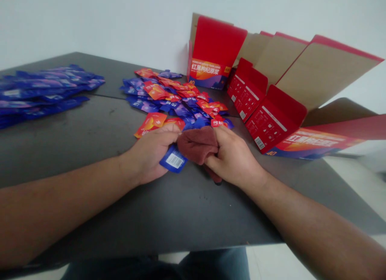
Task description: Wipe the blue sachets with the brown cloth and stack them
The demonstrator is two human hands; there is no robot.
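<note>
My left hand (153, 154) is closed on a blue sachet (174, 159) whose white barcode label faces up. In my right hand (233, 155) a brown cloth (197, 143) is gripped, and its folded part lies against the sachet and the fingertips of my left hand. Both hands are close together over the near middle of the dark table. Just beyond them lies a mixed pile of red and blue sachets (181, 97). A red-orange sachet (150, 123) rests by the knuckles of my left hand.
Several blue sachets (45, 89) are heaped at the far left of the grey table (99, 151). Open red cartons (208, 73) with raised flaps stand at the back right, one (316, 143) near the table's right edge. A pale wall rises behind.
</note>
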